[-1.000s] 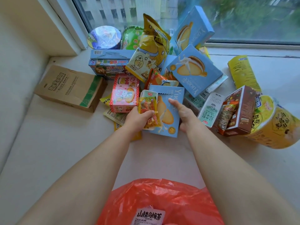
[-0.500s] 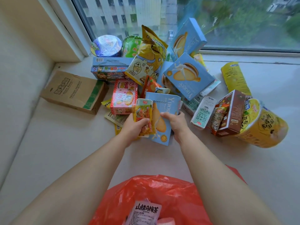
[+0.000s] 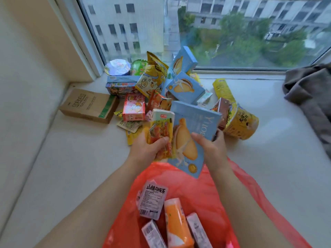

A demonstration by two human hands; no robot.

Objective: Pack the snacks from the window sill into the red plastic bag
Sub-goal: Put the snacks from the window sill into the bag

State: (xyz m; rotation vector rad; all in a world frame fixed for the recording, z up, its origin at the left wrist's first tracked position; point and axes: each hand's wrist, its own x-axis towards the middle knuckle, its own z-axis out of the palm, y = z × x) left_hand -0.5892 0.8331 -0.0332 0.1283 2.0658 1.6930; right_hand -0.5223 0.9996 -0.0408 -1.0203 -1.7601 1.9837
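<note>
Left hand gripped packet; right hand pinched blue box over bag. Risk: box tilted, held by one edge; could slip, miss the opening.

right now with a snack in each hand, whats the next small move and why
Probably lower both hands and let go over the red plastic bag. The left hand grips the yellow snack packet, the right hand the blue biscuit box, and both are lifted above the bag's open mouth.

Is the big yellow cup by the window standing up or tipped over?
Tipped over. The yellow cup lies on its side on the window sill, its lid end facing left toward the snack pile.
</note>
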